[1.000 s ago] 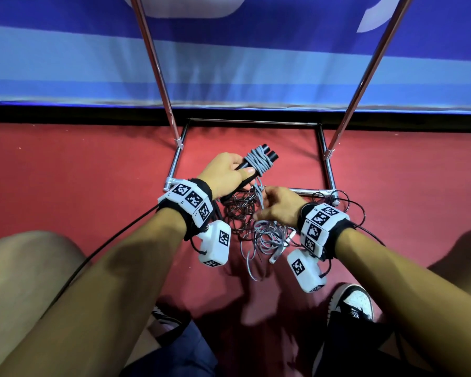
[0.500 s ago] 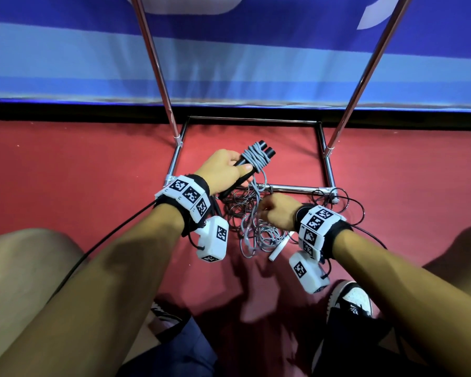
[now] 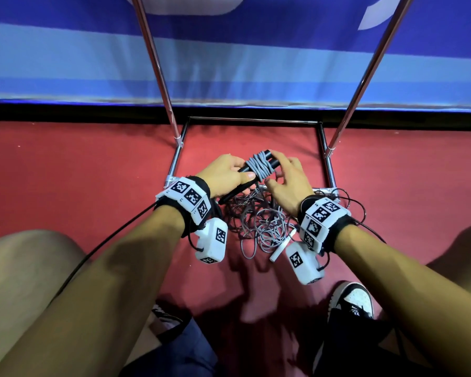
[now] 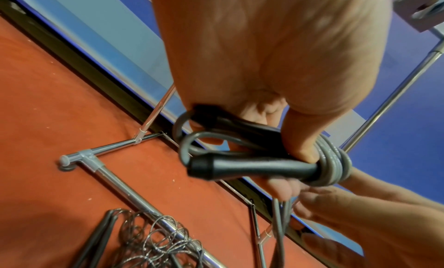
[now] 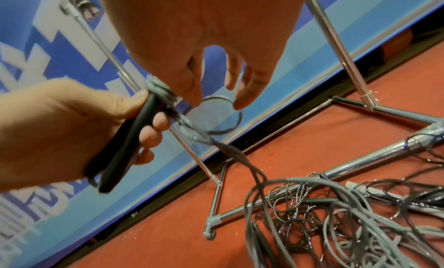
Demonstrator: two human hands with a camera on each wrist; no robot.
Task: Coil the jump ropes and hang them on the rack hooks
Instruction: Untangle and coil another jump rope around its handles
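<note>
My left hand (image 3: 238, 174) grips two black jump-rope handles (image 3: 268, 154) side by side, tips pointing away from me. Grey cord (image 3: 259, 167) is wound in several turns round their far end, seen close in the left wrist view as cord turns (image 4: 334, 164) on the handles (image 4: 252, 167). My right hand (image 3: 283, 170) hovers at the wrap with fingers spread. In the right wrist view its thumb and a fingertip touch a small cord loop (image 5: 230, 128) next to the handles (image 5: 125, 145). The cord's tail drops to the floor.
A tangle of grey and dark ropes (image 3: 261, 221) lies on the red floor over the rack's front base bar (image 3: 321, 190), with a white handle (image 3: 282, 247) in it. Two chrome uprights (image 3: 158, 66) rise before a blue wall. My shoes and knees are below.
My right hand has risen from the loose cord near the floor up to the wrapped end of the handles. The left hand has kept its grip and hardly moved.
</note>
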